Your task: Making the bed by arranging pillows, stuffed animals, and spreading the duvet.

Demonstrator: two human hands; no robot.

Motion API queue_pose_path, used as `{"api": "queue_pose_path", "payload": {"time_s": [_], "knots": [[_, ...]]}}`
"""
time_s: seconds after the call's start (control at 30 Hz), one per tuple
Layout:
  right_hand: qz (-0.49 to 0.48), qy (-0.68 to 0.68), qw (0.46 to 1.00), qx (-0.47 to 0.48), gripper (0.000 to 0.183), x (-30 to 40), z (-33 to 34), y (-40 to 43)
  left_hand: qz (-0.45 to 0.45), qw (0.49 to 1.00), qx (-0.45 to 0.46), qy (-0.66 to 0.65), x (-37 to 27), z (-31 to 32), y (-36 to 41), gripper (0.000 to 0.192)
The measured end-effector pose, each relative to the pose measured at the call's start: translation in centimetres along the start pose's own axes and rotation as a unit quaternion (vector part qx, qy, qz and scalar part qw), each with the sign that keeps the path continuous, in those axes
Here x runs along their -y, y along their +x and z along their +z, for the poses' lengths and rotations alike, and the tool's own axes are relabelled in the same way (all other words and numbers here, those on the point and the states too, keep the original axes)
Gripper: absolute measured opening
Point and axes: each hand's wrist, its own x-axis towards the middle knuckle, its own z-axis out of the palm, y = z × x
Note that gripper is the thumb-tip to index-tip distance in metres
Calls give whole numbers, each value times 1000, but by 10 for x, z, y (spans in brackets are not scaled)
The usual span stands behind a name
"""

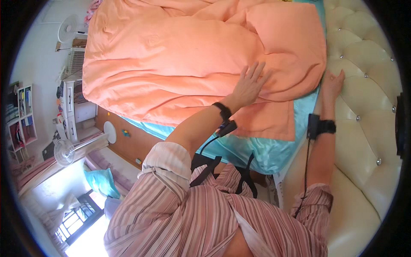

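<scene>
My left hand (249, 86) lies palm down on an orange quilt (192, 48), its fingers spread and nothing in its grasp. The quilt is creased and covers most of the bed. Under its near edge, a flat orange cloth corner (276, 123) rests on a shiny turquoise sheet (268, 154). My right hand (332, 84) is at the bed's head end, beside the quilt's right edge and against the cream tufted headboard (362, 99). Its thumb stands apart; the other fingers are partly hidden, so any hold is unclear.
Black straps with small cabled devices (227, 128) sit on both wrists. A white standing fan (65, 152) is on the wooden floor (143, 141) at left, near a white cabinet (69, 109). Shelves (25, 115) line the wall, and a turquoise pillow (102, 183) lies near the window.
</scene>
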Motion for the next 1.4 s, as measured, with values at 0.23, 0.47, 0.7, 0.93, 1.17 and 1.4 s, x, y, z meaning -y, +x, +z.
{"api": "queue_pose_path", "payload": {"time_s": [0.23,0.47,0.7,0.93,1.17,1.4], "knots": [[78,-123,955,258,58,-50,34,-221,106,953,194,-208,29,33,-165,45],[114,-157,920,340,36,-21,15,-303,54,901,284,-323,58,43,-185,14],[199,-307,752,548,39,-39,-59,-352,239,721,389,-521,65,13,-230,17],[81,-7,899,431,23,32,53,-174,-63,769,86,-630,202,17,-71,24],[-334,-89,935,-71,22,217,150,-5,17,981,-69,-179,321,-22,72,37],[-181,-186,846,465,19,132,219,-36,-42,987,-78,-136,355,20,128,42]]}}
